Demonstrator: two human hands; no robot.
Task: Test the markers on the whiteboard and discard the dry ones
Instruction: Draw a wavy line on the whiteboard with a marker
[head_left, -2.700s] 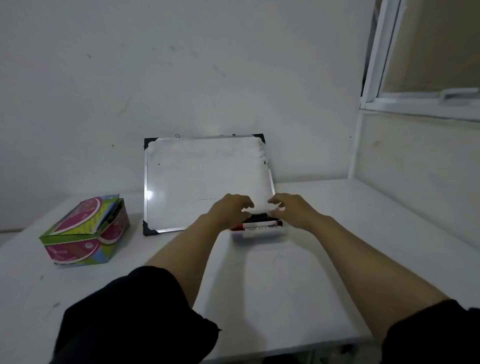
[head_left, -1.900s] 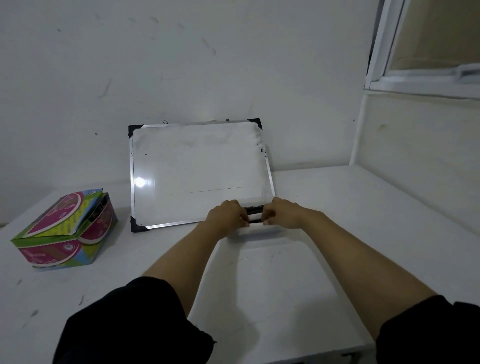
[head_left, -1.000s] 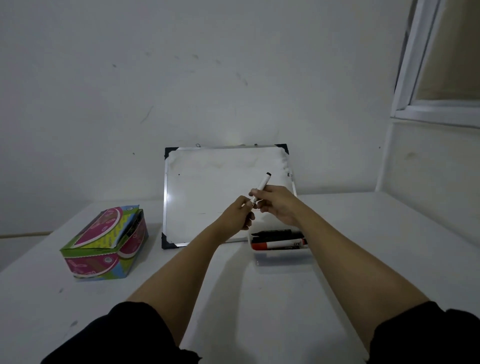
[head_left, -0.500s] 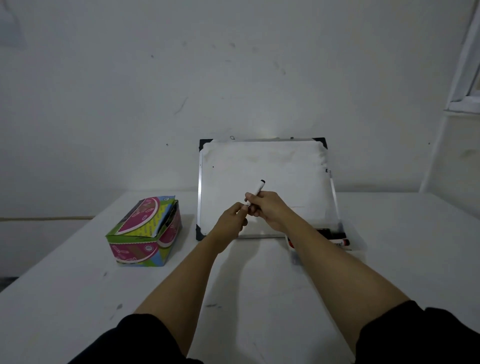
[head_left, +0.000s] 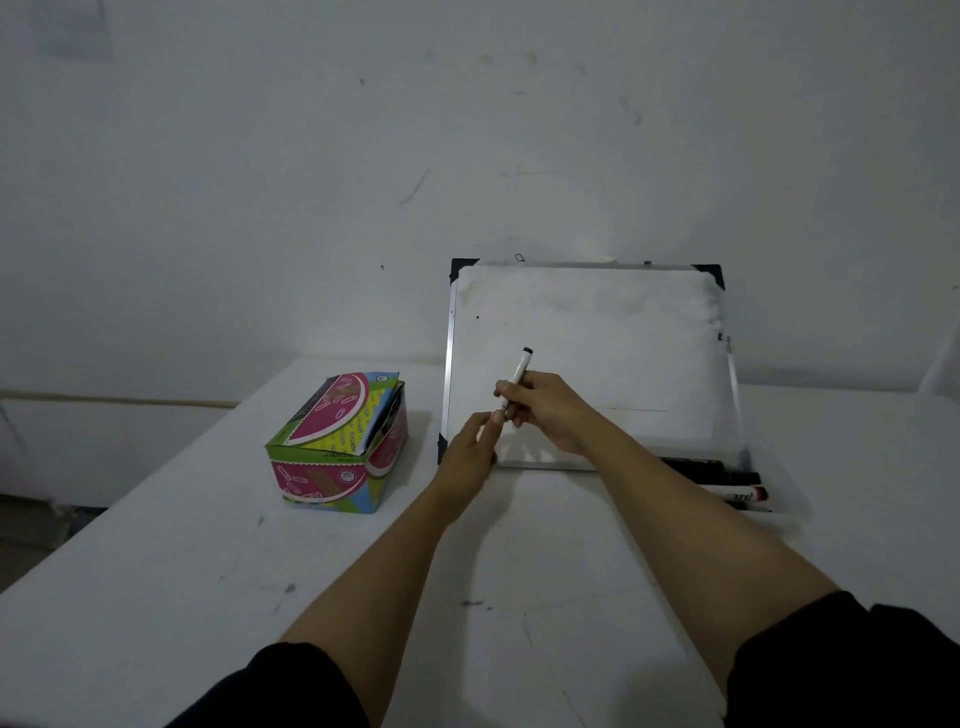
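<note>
Fingers of our right hand (head_left: 550, 410) curl around a slim white marker with a black end (head_left: 519, 373), holding it tilted up toward the far side. Our left hand (head_left: 470, 452) sits just beside and below it, thumb and forefinger pinching the marker's lower end. We cannot tell whether that is the cap being pulled off.

Nearest to us, both forearms reach forward over the white scuffed table (head_left: 156, 597), black sleeves at the elbows. At middle distance on the left stands an open, brightly coloured cardboard box with a watermelon pattern (head_left: 337, 447). On the right, just past our right forearm, lie several more markers, black and red-capped (head_left: 732, 483); what holds them is unclear.

Farther off, a small white whiteboard with a silver frame and black corners (head_left: 623, 338) leans against the wall, showing only a faint thin line.

We judge the task barely begun: the first marker is in hand, untested, and the rest wait.
</note>
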